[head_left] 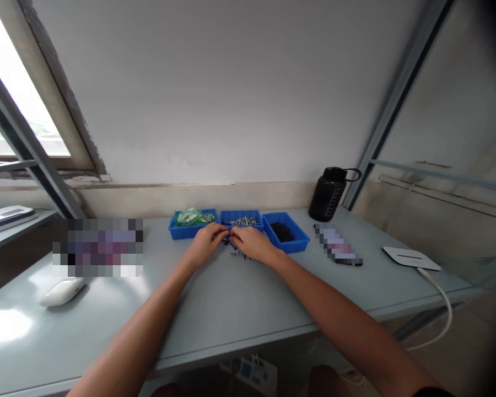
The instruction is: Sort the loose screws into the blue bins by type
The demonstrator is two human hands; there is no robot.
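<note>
My left hand [206, 241] and my right hand [252, 242] rest close together on the grey table [231, 298], fingertips almost touching. Both are curled in a pinch over a small heap of screws [237, 253] lying loose on the table; what the fingers hold is too small to name. Just beyond them stand three blue trays: the left tray [177, 231] holds green packets, the middle tray [242, 216] holds silvery screws, and the right tray [297, 241] holds small black parts.
A black water bottle [329, 193] stands at the back right by the wall. A white mouse [61, 291] lies at the left, a phone [339, 245] right of the trays, and a white pad with cable [411, 257] at the far right.
</note>
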